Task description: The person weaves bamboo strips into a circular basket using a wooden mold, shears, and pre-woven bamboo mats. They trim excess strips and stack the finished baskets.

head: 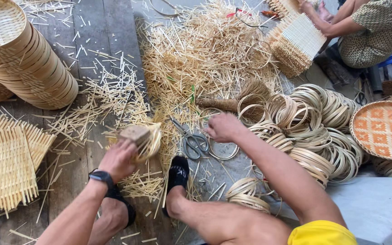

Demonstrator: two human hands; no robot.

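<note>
Because the small woven basket is only thin bamboo strips around a wooden block, you can expect it to be light and springy — stiff at the block, loose and easily crushed at the frayed edges. It sits low on the plank floor, just ahead of your feet, and your left hand is curled around its near side, fingers closed on the weave. Better, I judge, to keep your grip near the block than out on the loose ends. Your right hand is bunched with fingers pressed together, resting on a bamboo ring beside the scissors — whether it actually pinches the ring, I cannot tell. That ring looks thin, smooth and bendy; take it by the rim.
</note>
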